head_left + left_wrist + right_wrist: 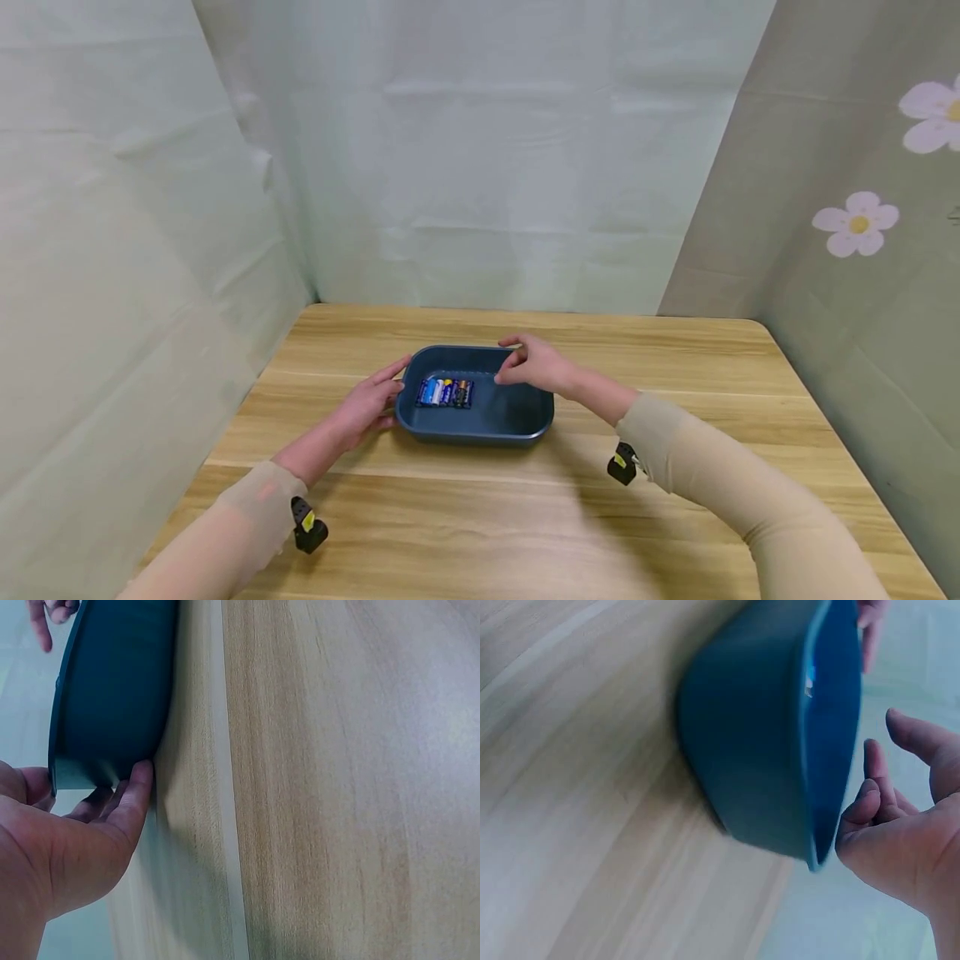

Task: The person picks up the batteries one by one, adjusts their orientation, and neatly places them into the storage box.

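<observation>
A dark blue rectangular bin (468,437) with rounded corners stands on the wooden table. Several batteries (445,392) in blue, white and dark colours lie side by side in a row on the left part of its floor. My left hand (367,406) rests against the bin's left end, its fingers spread along the outer wall (112,690). Over the right part of the bin hovers my right hand (542,367), with thumb and fingers bent and apart. No object shows between them in the right wrist view, where the hand (907,832) is beside the rim.
The wooden table (480,517) reaches toward me and to both sides. Pale cloth walls (487,167) enclose its back and sides, and the right one carries printed flowers (857,223). A small black camera (309,527) sits on each wrist.
</observation>
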Demonstrator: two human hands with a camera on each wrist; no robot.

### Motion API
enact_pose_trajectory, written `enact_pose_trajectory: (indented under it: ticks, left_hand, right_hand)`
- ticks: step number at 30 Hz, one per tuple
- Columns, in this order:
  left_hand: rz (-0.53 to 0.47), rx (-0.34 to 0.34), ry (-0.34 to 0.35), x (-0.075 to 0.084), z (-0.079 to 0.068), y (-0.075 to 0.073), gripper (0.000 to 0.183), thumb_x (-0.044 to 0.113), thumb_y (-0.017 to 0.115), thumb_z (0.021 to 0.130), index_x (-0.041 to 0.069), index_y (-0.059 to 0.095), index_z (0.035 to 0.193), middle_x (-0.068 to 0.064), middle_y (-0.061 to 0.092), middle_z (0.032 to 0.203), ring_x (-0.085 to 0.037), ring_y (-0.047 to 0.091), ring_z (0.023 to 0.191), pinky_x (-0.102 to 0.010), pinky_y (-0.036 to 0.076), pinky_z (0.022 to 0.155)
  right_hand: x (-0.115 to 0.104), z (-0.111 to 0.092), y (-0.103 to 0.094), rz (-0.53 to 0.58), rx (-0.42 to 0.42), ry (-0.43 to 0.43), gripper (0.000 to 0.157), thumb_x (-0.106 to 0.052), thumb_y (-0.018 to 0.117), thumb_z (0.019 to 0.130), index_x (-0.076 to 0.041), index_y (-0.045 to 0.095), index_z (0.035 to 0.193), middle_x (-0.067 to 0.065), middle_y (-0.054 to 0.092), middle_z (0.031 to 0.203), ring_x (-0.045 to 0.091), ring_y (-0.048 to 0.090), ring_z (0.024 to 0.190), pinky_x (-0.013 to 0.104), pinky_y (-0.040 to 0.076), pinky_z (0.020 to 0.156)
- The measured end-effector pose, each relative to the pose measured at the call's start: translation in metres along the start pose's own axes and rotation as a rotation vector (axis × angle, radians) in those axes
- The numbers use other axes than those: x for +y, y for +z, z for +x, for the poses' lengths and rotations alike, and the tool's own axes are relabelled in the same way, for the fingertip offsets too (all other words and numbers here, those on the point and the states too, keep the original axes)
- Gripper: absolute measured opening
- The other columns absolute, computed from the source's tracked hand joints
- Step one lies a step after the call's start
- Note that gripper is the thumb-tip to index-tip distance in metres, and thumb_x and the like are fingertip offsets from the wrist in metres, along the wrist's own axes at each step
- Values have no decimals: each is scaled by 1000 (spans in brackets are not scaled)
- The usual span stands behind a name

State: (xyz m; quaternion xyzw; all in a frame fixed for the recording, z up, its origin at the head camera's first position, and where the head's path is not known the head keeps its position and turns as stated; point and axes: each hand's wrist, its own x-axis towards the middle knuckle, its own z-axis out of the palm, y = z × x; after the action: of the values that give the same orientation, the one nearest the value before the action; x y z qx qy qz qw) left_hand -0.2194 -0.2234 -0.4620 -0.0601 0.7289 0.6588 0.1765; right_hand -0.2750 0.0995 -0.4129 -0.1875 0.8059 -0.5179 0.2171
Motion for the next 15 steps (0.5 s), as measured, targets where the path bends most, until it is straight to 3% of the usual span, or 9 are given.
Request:
enact_pose_trajectory:
  ticks: [8, 15]
  left_hand:
    - [-8, 3, 9, 0, 1, 2, 58, 17, 42, 107, 28, 31, 163, -23, 44, 154, -35, 55, 127, -39, 57, 85]
    - [12, 22, -1, 2, 1, 5, 57, 17, 42, 107, 29, 33, 162, -22, 42, 154, -33, 57, 120, -37, 57, 81]
  right_hand:
    - [3, -23, -34, -66, 74, -103, 68, -10, 78, 91, -1, 42, 148, 11, 70, 102, 26, 64, 101, 36, 51, 89]
    - [19, -44, -61, -160, 177, -117, 66, -12, 77, 92, -4, 44, 148, 12, 67, 106, 26, 59, 95, 35, 45, 74]
